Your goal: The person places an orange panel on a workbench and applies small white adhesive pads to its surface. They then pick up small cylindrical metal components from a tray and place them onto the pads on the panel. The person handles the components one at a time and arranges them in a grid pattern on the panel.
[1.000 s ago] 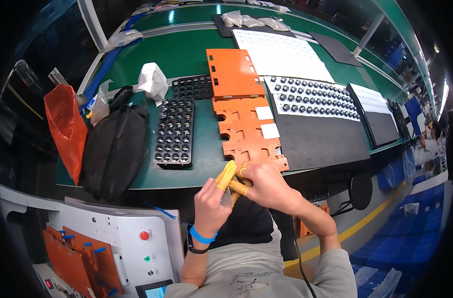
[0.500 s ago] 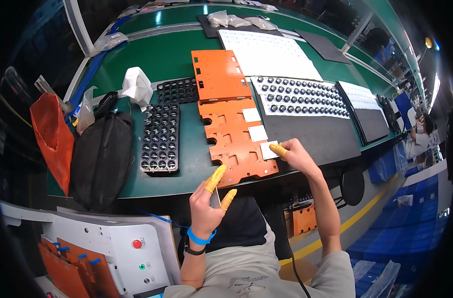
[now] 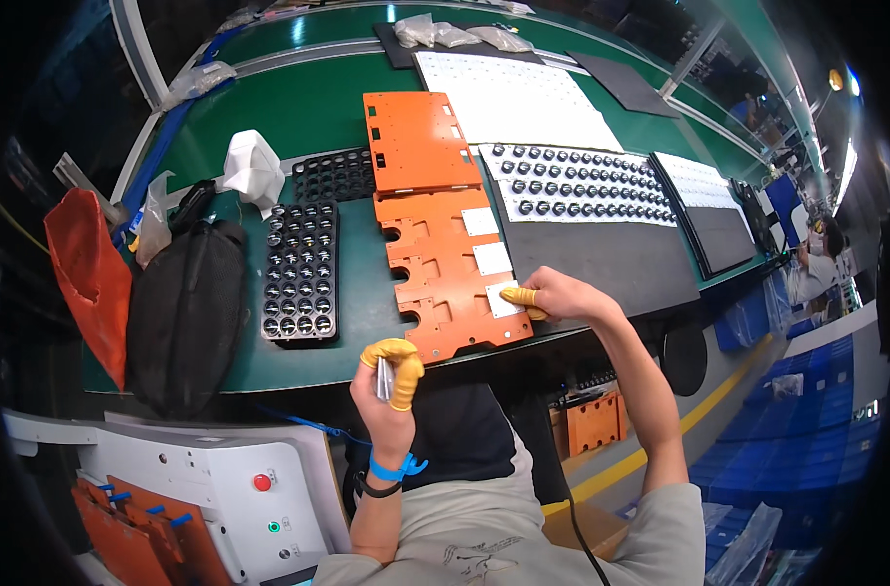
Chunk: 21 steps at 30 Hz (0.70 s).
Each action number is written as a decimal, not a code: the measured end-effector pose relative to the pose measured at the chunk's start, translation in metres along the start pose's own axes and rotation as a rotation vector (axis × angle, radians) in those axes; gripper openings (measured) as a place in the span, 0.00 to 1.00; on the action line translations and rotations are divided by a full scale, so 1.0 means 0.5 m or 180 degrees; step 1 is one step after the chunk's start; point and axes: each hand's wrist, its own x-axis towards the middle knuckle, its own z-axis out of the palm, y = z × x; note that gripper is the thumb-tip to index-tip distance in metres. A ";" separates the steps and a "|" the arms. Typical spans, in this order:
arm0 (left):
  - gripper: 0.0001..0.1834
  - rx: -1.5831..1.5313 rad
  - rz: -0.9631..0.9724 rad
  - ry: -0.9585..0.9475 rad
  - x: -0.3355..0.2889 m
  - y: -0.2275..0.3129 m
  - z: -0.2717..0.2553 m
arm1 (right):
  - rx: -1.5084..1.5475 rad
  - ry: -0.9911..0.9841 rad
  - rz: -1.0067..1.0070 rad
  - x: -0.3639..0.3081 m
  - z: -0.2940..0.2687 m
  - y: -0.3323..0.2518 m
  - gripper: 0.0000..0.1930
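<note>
An orange fixture board lies hinged flat before me, with white square plates in a column along its right side. My right hand, in yellow finger cots, has its fingers pressed together at the right part of the nearest white plate. My left hand is off the board's near left corner, its yellow-covered fingers curled round a thin silvery metal piece. The fingers partly hide that piece, and its kind is unclear. Left of the board stands a black tray of round lens-like parts.
Right of the board, a white sheet bears rows of black round parts beside a dark mat. A black bag and an orange pouch sit at the left. A white machine panel with buttons stands at lower left.
My left fingers have curled closed around the metal piece, and that hand has drawn back from the board. My right fingertips stay at the nearest plate. The whole view has shifted slightly.
</note>
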 end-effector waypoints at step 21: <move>0.17 -0.2306 -0.1249 -0.0320 -0.040 0.061 -0.009 | -0.1103 0.0250 0.0331 0.009 -0.003 -0.049 0.29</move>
